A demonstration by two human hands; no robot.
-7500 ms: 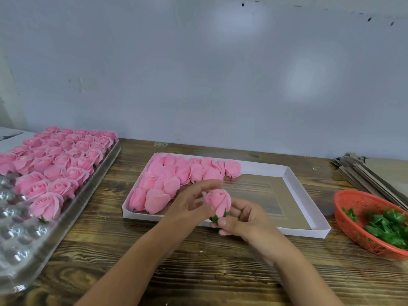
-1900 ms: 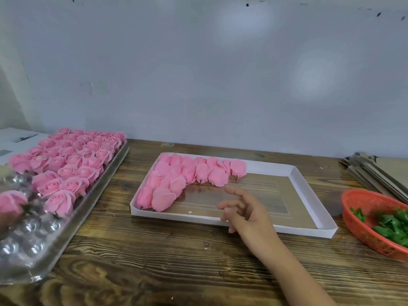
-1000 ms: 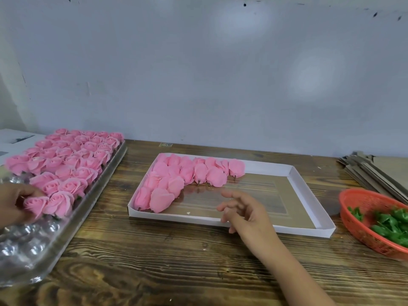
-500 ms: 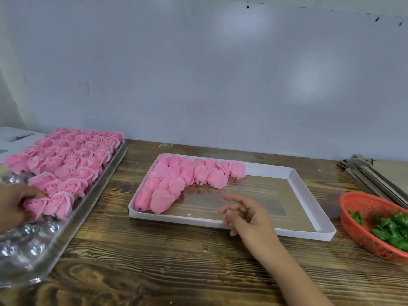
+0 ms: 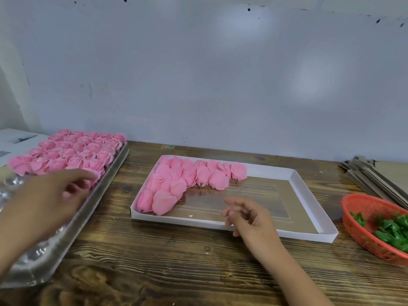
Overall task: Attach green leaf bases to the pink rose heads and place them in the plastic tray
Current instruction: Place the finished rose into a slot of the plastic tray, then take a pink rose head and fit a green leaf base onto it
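Observation:
The clear plastic tray [image 5: 72, 221] lies at the left, its far part filled with several finished pink roses [image 5: 72, 151]. My left hand [image 5: 48, 199] hovers over the tray's near roses with fingers extended and nothing in it. A white cardboard box [image 5: 306, 191] in the middle holds several bare pink rose heads [image 5: 189, 182] in its left part. My right hand [image 5: 249, 215] floats over the box's front edge, fingers loosely curled and holding nothing. An orange basket [image 5: 362, 217] at the right holds green leaf bases [image 5: 390, 230].
A stack of flat brown cardboard [image 5: 375, 175] lies at the back right. White paper [image 5: 15, 140] sits behind the plastic tray. A grey wall closes off the back of the wooden table [image 5: 176, 261].
My left hand has let go of the rose it set into the plastic tray and has moved right across the tray, fingers now stretched out. The right hand has barely moved.

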